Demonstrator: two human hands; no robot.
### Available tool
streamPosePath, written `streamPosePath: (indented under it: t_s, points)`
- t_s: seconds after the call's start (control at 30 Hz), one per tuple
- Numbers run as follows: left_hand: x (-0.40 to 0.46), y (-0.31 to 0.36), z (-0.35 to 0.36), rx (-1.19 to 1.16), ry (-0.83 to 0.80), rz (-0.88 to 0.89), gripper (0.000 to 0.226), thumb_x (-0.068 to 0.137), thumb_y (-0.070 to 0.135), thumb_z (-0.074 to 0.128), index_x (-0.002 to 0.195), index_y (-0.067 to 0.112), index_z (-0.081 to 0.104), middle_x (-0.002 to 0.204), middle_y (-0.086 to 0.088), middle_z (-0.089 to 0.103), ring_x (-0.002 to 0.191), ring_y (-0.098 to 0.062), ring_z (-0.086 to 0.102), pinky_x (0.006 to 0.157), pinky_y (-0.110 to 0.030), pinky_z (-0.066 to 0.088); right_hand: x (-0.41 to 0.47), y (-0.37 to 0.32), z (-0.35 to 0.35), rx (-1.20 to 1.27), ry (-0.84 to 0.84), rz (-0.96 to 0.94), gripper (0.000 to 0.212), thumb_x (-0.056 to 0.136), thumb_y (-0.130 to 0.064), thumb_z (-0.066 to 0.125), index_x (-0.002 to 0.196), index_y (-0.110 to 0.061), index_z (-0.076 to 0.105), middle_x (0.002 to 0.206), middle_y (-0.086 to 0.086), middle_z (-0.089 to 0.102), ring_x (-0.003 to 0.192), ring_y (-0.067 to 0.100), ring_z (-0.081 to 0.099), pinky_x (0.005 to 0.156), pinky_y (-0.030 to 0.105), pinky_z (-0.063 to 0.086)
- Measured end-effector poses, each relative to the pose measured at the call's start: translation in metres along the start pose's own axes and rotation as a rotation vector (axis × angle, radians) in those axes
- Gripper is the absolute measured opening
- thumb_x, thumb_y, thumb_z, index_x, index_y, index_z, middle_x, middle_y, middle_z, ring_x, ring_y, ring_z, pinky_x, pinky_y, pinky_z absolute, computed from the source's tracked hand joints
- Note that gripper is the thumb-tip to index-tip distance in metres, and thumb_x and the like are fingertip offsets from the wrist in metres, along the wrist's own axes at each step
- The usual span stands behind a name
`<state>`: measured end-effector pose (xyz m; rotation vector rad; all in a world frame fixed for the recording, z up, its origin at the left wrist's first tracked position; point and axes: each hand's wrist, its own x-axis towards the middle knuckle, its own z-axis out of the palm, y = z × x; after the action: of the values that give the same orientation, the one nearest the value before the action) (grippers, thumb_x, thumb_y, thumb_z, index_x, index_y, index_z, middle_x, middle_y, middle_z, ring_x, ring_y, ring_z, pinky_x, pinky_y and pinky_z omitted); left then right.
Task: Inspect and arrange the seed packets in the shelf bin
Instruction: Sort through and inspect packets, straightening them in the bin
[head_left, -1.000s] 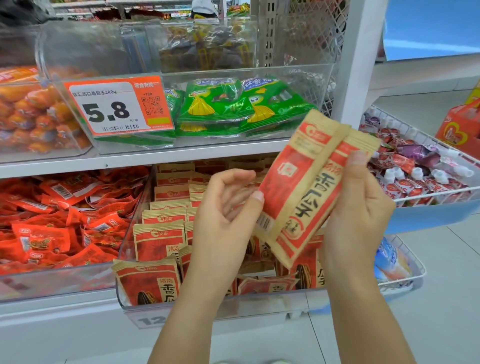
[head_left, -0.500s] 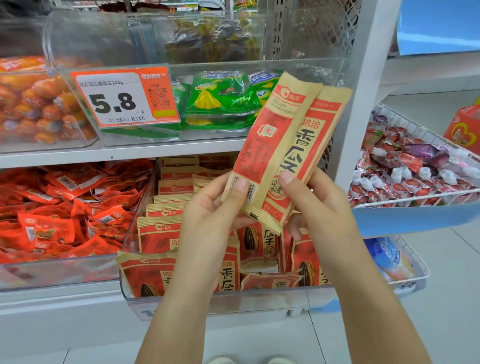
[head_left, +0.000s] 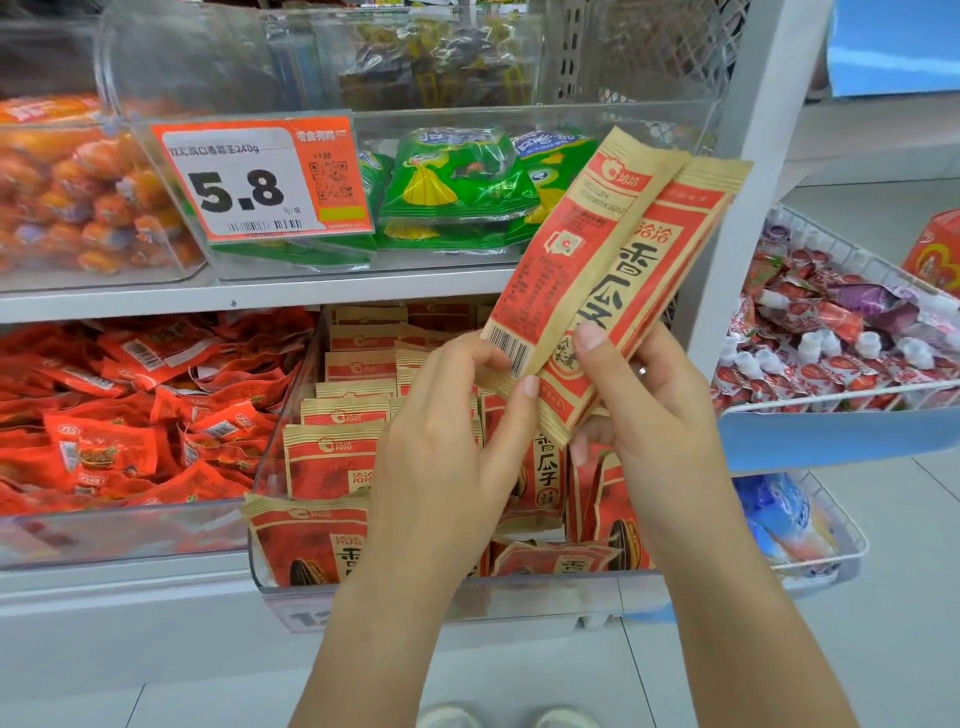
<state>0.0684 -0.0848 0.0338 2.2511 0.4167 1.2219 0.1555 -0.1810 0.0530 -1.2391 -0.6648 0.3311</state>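
Observation:
Two tan-and-red seed packets (head_left: 597, 270) stand fanned and tilted to the right, above the clear shelf bin (head_left: 467, 597). My left hand (head_left: 447, 441) pinches the lower corner of the left packet, the one showing a barcode. My right hand (head_left: 654, 410) holds the bottom of the right packet, thumb on its printed front. Below my hands the bin holds several more of the same seed packets (head_left: 332, 457), some upright in rows, some lying flat at the front.
A clear bin of red snack packs (head_left: 130, 415) sits left of the seed bin. Above are green packets (head_left: 457, 182) behind a 5.8 price tag (head_left: 260, 182) and orange snacks (head_left: 78, 192). A white shelf post (head_left: 748, 182) and a wire basket (head_left: 841, 249) of small packs stand to the right.
The two packets rose from a steep slant to nearly upright. My left hand, open a second ago, took hold of the lower corner. My right hand slid down to the packets' bottom.

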Motion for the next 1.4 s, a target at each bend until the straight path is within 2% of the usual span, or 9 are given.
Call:
streamPosePath:
  t_s: [0.23, 0.4, 0.57, 0.73, 0.83, 0.9, 1.03, 1.23, 1.4]
  points:
    - [-0.001, -0.005, 0.007, 0.127, -0.036, 0.019, 0.022, 0.101, 0.035, 0.037, 0.099, 0.018, 0.051, 0.139, 0.002, 0.057, 0.098, -0.010, 0.058, 0.069, -0.021, 0.039, 0.001, -0.001, -0.001, -0.029, 0.035, 0.001, 0.014, 0.095, -0.026, 0.059, 0.105, -0.017, 0.061, 0.078, 0.005, 0.067, 0.053, 0.024, 0.050, 0.039, 0.028, 0.042]
    - [0.000, -0.010, 0.008, 0.005, -0.004, -0.107, 0.016, 0.098, 0.029, 0.042, 0.095, 0.018, 0.054, 0.112, 0.012, 0.066, 0.079, -0.007, 0.056, 0.063, -0.023, 0.039, -0.001, 0.000, 0.001, -0.136, 0.025, -0.013, 0.020, 0.087, -0.042, 0.067, 0.099, -0.027, 0.062, 0.066, -0.011, 0.065, 0.044, 0.012, 0.051, 0.041, 0.026, 0.044]
    - [0.000, -0.009, 0.006, -0.037, -0.033, -0.156, 0.015, 0.101, 0.026, 0.043, 0.093, 0.024, 0.054, 0.080, 0.017, 0.061, 0.065, -0.004, 0.052, 0.055, -0.017, 0.036, -0.001, -0.004, 0.000, -0.141, 0.031, -0.013, 0.035, 0.073, -0.049, 0.063, 0.102, -0.029, 0.062, 0.074, -0.017, 0.068, 0.051, 0.003, 0.059, 0.045, 0.017, 0.045]
    - [0.000, -0.005, 0.005, -0.142, -0.050, -0.212, 0.019, 0.099, 0.033, 0.042, 0.092, 0.024, 0.058, 0.086, 0.012, 0.068, 0.073, -0.010, 0.061, 0.066, -0.037, 0.048, 0.002, -0.001, -0.004, -0.125, 0.001, -0.015, 0.034, 0.079, -0.049, 0.062, 0.109, -0.032, 0.064, 0.093, -0.016, 0.073, 0.082, 0.001, 0.068, 0.063, 0.015, 0.051]
    - [0.001, 0.000, 0.002, -0.324, -0.104, -0.287, 0.022, 0.096, 0.037, 0.045, 0.091, 0.023, 0.061, 0.090, -0.005, 0.069, 0.084, -0.031, 0.062, 0.076, -0.053, 0.051, 0.006, -0.001, -0.008, -0.015, -0.076, 0.033, 0.044, 0.081, -0.050, 0.063, 0.120, -0.029, 0.060, 0.104, -0.012, 0.073, 0.098, 0.004, 0.068, 0.078, 0.019, 0.054]
    - [0.003, 0.004, 0.000, -0.422, -0.175, -0.313, 0.023, 0.097, 0.037, 0.048, 0.091, 0.020, 0.063, 0.094, -0.003, 0.071, 0.090, -0.028, 0.065, 0.081, -0.047, 0.053, 0.008, -0.001, -0.010, 0.042, -0.088, 0.061, 0.054, 0.077, -0.053, 0.064, 0.124, -0.026, 0.058, 0.103, -0.007, 0.072, 0.097, 0.009, 0.068, 0.080, 0.023, 0.054]
    - [0.004, 0.009, -0.002, -0.505, -0.259, -0.367, 0.019, 0.090, 0.041, 0.052, 0.085, 0.030, 0.066, 0.114, 0.015, 0.070, 0.111, 0.006, 0.060, 0.091, -0.017, 0.048, 0.008, 0.002, -0.012, 0.067, 0.008, 0.053, 0.077, 0.069, -0.050, 0.070, 0.138, -0.021, 0.049, 0.103, -0.005, 0.072, 0.103, 0.016, 0.069, 0.079, 0.027, 0.056]
    - [0.005, 0.014, -0.007, -0.532, -0.237, -0.318, 0.016, 0.085, 0.039, 0.059, 0.088, 0.027, 0.069, 0.089, 0.016, 0.072, 0.091, 0.000, 0.066, 0.078, -0.010, 0.047, 0.009, 0.005, -0.014, 0.060, 0.148, 0.062, 0.074, 0.075, -0.047, 0.066, 0.143, -0.029, 0.043, 0.098, -0.013, 0.071, 0.096, 0.012, 0.071, 0.074, 0.022, 0.057]
    - [0.003, 0.012, -0.005, -0.445, -0.270, -0.285, 0.012, 0.091, 0.030, 0.062, 0.086, 0.031, 0.072, 0.084, 0.015, 0.072, 0.086, -0.005, 0.067, 0.077, -0.018, 0.052, 0.008, 0.006, -0.013, 0.005, 0.172, 0.058, 0.078, 0.075, -0.053, 0.073, 0.143, -0.035, 0.041, 0.096, -0.012, 0.073, 0.095, 0.010, 0.071, 0.077, 0.026, 0.059]
